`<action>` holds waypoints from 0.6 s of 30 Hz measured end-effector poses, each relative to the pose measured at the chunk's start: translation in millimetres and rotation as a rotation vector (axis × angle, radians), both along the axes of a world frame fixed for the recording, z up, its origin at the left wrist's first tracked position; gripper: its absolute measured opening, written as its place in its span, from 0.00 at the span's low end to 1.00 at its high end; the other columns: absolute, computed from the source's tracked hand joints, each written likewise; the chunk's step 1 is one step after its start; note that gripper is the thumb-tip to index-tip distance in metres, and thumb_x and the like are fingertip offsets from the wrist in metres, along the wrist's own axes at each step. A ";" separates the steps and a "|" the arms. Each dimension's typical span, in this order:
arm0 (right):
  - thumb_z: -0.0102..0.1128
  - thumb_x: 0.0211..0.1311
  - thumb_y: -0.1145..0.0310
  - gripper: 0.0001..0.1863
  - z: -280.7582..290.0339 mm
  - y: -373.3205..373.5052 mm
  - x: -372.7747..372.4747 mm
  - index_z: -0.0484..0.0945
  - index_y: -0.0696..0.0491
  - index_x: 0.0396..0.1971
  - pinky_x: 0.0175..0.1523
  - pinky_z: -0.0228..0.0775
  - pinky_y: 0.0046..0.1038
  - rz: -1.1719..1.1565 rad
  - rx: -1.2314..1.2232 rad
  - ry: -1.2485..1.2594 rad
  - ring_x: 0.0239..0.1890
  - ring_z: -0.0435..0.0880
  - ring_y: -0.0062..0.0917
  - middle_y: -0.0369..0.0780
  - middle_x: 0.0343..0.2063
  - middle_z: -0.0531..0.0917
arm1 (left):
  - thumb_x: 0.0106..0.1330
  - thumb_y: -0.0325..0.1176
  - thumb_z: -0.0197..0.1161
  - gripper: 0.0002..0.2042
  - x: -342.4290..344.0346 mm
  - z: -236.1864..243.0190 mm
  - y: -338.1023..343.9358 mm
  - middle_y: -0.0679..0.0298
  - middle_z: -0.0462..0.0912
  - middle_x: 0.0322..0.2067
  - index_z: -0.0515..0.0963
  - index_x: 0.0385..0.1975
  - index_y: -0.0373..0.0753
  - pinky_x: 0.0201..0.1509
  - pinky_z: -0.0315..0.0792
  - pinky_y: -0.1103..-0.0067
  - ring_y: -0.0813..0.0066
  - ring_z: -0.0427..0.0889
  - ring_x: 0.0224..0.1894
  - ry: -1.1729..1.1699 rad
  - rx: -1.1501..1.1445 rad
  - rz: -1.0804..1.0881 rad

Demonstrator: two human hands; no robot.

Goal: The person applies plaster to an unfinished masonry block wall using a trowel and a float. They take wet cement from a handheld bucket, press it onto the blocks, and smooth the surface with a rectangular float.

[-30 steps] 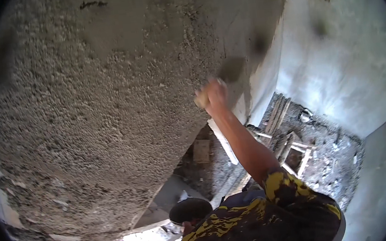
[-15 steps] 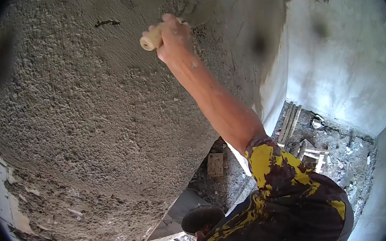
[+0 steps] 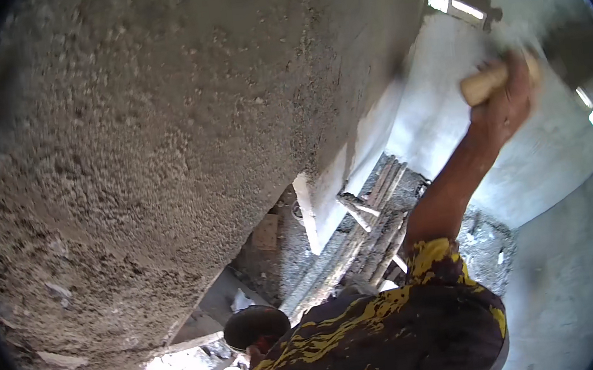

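A: Tool handle (image 3: pixel 483 87)?
B: Tan, cylindrical; right hand (image 3: pixel 509 110) closed round it.
A: Left hand (image 3: pixel 257 350)?
B: Mostly hidden, just below dark round pan (image 3: pixel 256 325); can't tell if it grips.
A: Around them?
B: Rough grey wall (image 3: pixel 164 163) left of right hand. Timber poles (image 3: pixel 387 184) below that hand, small bright openings (image 3: pixel 440 1) above.

Poles (image 3: pixel 387 181) on littered floor (image 3: pixel 487 248); bright opening (image 3: pixel 467 9) in far wall (image 3: pixel 442 54).

"Where can the right hand (image 3: pixel 508 98) pass?"
"Leftward, through open air up to the rough plastered wall (image 3: pixel 164 163)."
"And lower down?"
"The dark round pan (image 3: pixel 255 325) blocks the room beside the patterned shirt (image 3: pixel 392 334)."
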State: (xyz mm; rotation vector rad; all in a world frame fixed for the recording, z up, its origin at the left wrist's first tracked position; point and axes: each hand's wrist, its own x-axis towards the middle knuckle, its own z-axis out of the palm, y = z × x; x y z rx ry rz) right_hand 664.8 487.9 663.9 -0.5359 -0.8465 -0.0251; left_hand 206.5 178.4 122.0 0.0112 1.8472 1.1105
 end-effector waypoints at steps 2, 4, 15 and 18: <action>0.52 0.62 0.64 0.19 -29.4 -1.0 -2.8 0.65 0.61 0.48 0.33 0.76 0.30 -0.336 -0.065 0.293 0.30 0.78 0.27 0.42 0.32 0.75 | 0.60 0.48 0.53 0.25 -8.5 -5.0 -18.3 0.62 0.78 0.42 0.70 0.51 0.35 0.49 0.67 0.74 0.72 0.75 0.43 -0.003 0.000 0.041; 0.53 0.61 0.64 0.19 -100.9 -13.8 -24.6 0.66 0.60 0.47 0.31 0.75 0.29 -0.496 -0.252 0.065 0.29 0.78 0.27 0.42 0.31 0.75 | 0.60 0.48 0.53 0.25 -5.6 -10.9 -23.6 0.62 0.78 0.43 0.70 0.51 0.35 0.50 0.67 0.74 0.72 0.75 0.44 -0.035 0.021 0.032; 0.57 0.57 0.64 0.16 -398.2 -209.0 -244.1 0.68 0.54 0.42 0.20 0.68 0.27 1.024 -1.344 -0.361 0.25 0.77 0.25 0.41 0.26 0.76 | 0.61 0.52 0.51 0.27 -38.5 -50.2 -72.9 0.61 0.78 0.44 0.70 0.52 0.35 0.53 0.65 0.73 0.72 0.74 0.47 -0.133 0.093 0.061; 0.58 0.56 0.65 0.11 -402.8 -222.7 -224.4 0.69 0.53 0.36 0.17 0.66 0.26 0.918 -1.441 -0.004 0.18 0.73 0.22 0.38 0.20 0.74 | 0.62 0.53 0.50 0.28 -52.6 -51.5 -86.9 0.61 0.78 0.45 0.69 0.52 0.35 0.54 0.65 0.73 0.72 0.74 0.47 -0.161 0.124 0.070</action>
